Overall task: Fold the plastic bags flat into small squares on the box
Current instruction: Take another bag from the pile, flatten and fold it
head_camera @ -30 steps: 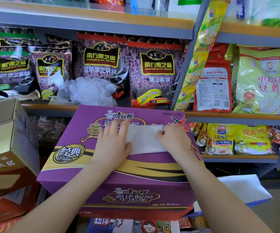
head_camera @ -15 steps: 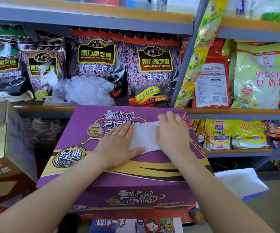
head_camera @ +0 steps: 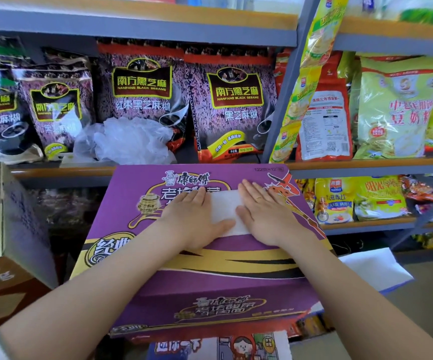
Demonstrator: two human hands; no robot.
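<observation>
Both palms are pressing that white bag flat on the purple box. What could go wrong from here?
1. The folded bag is slick plastic pinned only by the left hand and right hand; lifting either might let it spring open.
2. The purple box looks tilted toward the person, so a released bag could slide off.
3. The crumpled bags on the shelf sit near its edge and might fall.

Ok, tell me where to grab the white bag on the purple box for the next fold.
Pinch the near edge of the white bag, coming from your side. It lies flat under the left hand and right hand, and only that middle strip shows between them on the purple box.
</observation>
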